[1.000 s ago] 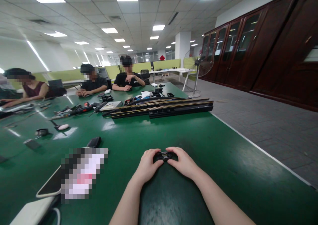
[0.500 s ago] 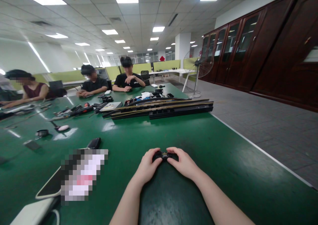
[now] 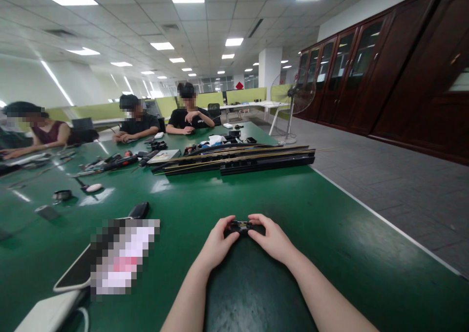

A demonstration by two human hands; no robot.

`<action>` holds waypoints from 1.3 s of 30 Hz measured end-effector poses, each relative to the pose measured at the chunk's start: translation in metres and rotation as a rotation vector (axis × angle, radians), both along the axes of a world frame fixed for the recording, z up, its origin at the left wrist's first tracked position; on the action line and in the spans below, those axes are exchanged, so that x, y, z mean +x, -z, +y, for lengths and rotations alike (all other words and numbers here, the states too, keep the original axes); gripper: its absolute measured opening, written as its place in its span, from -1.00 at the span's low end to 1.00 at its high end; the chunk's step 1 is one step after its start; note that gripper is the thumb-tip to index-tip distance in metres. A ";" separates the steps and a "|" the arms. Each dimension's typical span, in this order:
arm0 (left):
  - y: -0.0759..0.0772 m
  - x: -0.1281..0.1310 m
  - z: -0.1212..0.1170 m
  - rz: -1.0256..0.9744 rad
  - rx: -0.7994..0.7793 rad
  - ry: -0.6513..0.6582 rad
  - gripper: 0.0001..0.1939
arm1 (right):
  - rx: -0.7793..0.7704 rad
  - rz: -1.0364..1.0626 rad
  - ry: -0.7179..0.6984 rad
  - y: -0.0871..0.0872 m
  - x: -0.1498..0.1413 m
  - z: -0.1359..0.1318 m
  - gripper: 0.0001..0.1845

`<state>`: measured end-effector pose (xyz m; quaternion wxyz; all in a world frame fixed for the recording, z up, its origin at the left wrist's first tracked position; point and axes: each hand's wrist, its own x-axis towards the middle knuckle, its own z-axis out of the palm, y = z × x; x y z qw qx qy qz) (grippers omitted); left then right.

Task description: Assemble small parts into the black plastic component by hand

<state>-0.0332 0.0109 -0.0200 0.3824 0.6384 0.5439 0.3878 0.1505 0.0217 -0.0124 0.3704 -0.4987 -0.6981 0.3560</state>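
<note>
Between my hands, on the green tabletop, is a small black device with what looks like bare metallic or circuit parts along its middle. My left hand curls round its left end, thumb at the near side and fingers at the far side. Its right end sits in the same kind of grip from my right hand. My fingers cover both ends, and the exact kind of device is too small to make out.
Long black rails with thin brass-coloured rods lie across the table ahead. To my left are a tablet-like panel, a black mouse-like object and a white box. Tools lie farther off, and several people sit beyond.
My fingers have shifted slightly on the device, and a little more of its middle shows. At the far left, a seated person has leaned slightly leftward.
</note>
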 end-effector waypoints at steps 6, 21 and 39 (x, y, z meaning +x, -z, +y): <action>0.002 -0.001 0.000 0.057 0.032 0.003 -0.53 | -0.017 0.042 -0.006 0.001 -0.001 0.000 -0.61; -0.005 0.001 -0.003 0.008 0.026 0.046 -0.63 | 0.003 0.170 -0.009 -0.001 -0.005 -0.001 -0.64; -0.011 0.003 -0.005 -0.106 -0.049 0.091 -0.64 | -0.001 0.223 0.017 0.000 -0.005 -0.001 -0.66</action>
